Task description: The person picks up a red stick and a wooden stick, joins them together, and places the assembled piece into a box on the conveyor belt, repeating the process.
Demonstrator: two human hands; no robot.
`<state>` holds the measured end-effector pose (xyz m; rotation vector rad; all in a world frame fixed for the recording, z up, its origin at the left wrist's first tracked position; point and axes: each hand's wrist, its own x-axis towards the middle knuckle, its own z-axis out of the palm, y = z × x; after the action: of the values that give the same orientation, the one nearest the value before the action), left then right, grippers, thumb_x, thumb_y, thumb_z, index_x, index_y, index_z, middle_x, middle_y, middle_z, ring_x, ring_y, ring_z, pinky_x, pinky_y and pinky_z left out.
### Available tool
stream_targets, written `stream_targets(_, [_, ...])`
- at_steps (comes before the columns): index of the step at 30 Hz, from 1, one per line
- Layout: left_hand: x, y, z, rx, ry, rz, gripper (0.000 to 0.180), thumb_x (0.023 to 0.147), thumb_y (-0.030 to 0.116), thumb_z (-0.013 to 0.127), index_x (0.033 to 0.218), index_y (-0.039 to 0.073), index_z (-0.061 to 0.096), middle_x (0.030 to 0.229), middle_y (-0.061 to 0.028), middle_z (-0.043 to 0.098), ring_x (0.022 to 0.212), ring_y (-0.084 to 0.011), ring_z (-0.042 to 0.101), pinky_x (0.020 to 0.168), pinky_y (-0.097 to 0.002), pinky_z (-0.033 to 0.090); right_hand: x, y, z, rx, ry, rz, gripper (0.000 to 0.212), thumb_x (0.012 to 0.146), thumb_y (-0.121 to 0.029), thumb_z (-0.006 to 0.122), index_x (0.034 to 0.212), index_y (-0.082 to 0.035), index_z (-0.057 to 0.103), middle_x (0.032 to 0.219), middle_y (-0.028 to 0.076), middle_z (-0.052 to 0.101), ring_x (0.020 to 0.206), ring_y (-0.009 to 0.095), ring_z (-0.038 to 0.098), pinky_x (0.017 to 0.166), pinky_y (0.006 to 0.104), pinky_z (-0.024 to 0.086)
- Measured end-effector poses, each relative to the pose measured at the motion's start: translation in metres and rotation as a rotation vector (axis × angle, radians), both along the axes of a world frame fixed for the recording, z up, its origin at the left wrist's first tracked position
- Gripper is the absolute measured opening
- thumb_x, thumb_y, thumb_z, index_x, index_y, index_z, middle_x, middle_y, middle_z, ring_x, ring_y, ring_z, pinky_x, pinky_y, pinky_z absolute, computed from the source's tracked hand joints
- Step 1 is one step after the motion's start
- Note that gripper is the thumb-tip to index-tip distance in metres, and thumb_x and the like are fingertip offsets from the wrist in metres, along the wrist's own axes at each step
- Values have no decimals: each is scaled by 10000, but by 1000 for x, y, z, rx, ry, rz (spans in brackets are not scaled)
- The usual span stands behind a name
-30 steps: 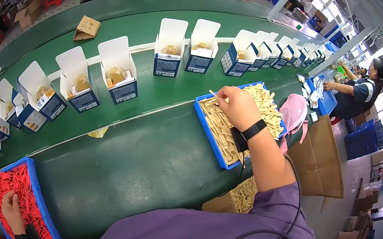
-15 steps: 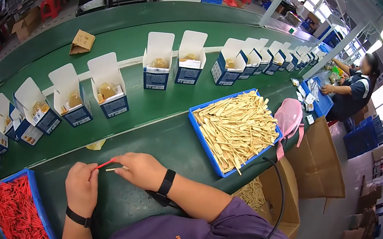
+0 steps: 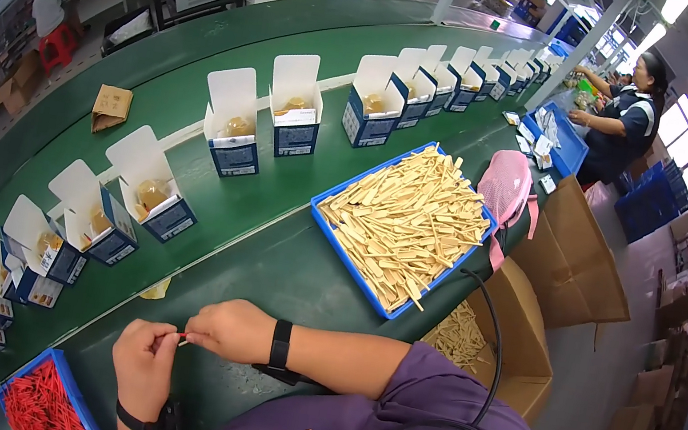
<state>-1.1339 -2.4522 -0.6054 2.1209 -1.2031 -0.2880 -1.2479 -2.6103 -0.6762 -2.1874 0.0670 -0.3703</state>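
Note:
My left hand [image 3: 142, 363] and my right hand [image 3: 234, 330] meet above the green work surface. A slim red stick-like piece [image 3: 182, 336] spans the small gap between their fingertips, pinched from both sides. Fingers hide most of it. By my left forearm stands a blue tray [image 3: 78, 396] of thin red pieces [image 3: 42, 403]. Beyond my right arm, another blue tray [image 3: 346, 273] is heaped with pale flat wooden sticks [image 3: 401, 224]. Whether a wooden stick is also in my fingers, I cannot tell.
Open blue-and-white boxes [image 3: 292, 130] with amber rounded contents line the green conveyor [image 3: 206, 234]. A brown cardboard piece [image 3: 112, 108] lies behind them. Right of the trays are a pink mesh bag [image 3: 506, 187], a carton [image 3: 514, 332], a black cable [image 3: 504, 366] and a co-worker [image 3: 624, 124].
My hands have drawn closer together, hiding more of the red piece. The pale stick seen in my right fingers no longer shows. The view has shifted, and the boxes appear farther left.

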Motion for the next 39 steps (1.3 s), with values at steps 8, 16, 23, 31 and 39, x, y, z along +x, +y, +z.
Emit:
stream_targets(8, [-7,-9,-64,-321,555,172,148,967,108,625,1003,-22,686,952,-80,711,831,-133,645,754,-275,518,8,13,5,384,153,-197,179,884,-179,708,935,-31,621,853,133,678,772,215,669,715,343,539])
stream_targets(16, [-4,-4,-71,-272,728,148,186,983,122,597,1084,-8,683,924,-40,711,820,-95,638,737,-261,513,6,0,-13,554,172,-27,143,912,-50,705,933,-34,564,877,21,649,819,65,582,721,249,501])
stream_targets(23, [12,0,-63,-52,888,-14,165,990,100,590,1056,-29,669,921,-33,689,806,-80,626,732,-243,520,2,-11,-13,579,161,208,154,917,-67,715,931,-42,564,881,35,649,810,68,589,721,246,497])
stream_targets(31, [14,-1,-71,-51,1144,-11,122,982,102,616,990,-10,664,860,-57,695,702,-103,652,628,-246,547,4,-24,3,360,204,5,193,906,-81,734,1034,-32,598,860,24,666,762,68,613,686,231,488])
stream_targets(39, [7,-8,-76,-194,1157,79,124,977,116,636,982,-5,663,825,-44,685,659,-87,632,605,-235,529,5,-25,-7,802,128,-135,221,915,-119,733,1097,-15,663,796,-10,661,720,31,589,650,201,464])
